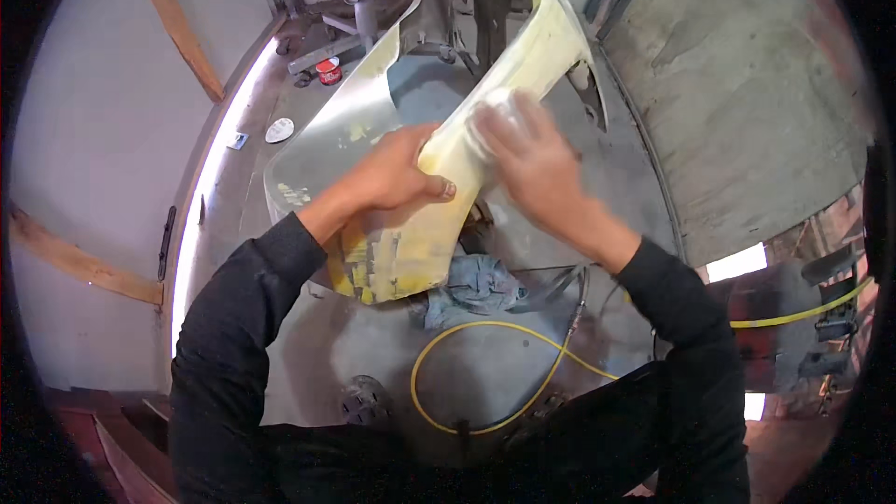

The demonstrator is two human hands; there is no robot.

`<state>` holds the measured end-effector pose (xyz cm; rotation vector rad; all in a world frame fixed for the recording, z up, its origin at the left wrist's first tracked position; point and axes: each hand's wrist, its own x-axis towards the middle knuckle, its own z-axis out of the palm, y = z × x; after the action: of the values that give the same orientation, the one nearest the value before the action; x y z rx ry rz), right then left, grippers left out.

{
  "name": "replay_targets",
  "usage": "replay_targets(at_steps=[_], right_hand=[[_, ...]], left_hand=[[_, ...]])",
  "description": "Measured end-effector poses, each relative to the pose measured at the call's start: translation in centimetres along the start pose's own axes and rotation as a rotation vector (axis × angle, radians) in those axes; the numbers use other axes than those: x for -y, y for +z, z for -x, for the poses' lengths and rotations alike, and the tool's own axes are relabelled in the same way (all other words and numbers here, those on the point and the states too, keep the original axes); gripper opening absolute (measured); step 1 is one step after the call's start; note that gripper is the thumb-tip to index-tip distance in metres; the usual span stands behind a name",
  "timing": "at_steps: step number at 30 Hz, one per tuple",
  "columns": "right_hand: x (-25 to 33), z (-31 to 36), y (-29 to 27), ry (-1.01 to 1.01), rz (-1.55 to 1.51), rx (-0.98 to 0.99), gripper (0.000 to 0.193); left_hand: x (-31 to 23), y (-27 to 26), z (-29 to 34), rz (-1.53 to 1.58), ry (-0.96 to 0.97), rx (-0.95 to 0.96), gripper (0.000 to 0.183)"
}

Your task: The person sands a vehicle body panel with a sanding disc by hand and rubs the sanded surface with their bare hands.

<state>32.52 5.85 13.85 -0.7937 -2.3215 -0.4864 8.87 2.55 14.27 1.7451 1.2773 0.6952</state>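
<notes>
Clasping the pale body panel (pixel 411 247) over the grey floor (pixel 299 378) with the left hand (pixel 397 173), apparently sanding with a motion-blurred white pad (pixel 477 137) held in the right hand (pixel 534 157); calling for even strokes next.

Left hand (pixel 403 173) grips curved yellow-and-silver body panel (pixel 411 233); blurred right hand (pixel 539 163) holds pale rounded pad (pixel 497 110) against it. Thin yellow hose (pixel 495 323) looped on grey floor (pixel 303 355).

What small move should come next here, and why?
Probably a short stroke down the panel toward its patchy lower end: the right hand, blurred, appears to press a whitish pad on it, while the left hand holds its edge, seemingly steadying it.
</notes>
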Motion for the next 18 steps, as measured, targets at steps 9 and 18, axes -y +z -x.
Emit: replay_targets(at_steps=[9,18], right_hand=[[2.8,-0.4,0.8,-0.148,-0.037,0.002,0.041],[3.0,-0.4,-0.2,-0.146,0.106,0.065,0.041]], left_hand=[[-0.2,-0.1,1.2,-0.107,-0.062,0.054,0.074],[0.4,-0.1,0.7,-0.135,0.016,-0.04,0.069]])
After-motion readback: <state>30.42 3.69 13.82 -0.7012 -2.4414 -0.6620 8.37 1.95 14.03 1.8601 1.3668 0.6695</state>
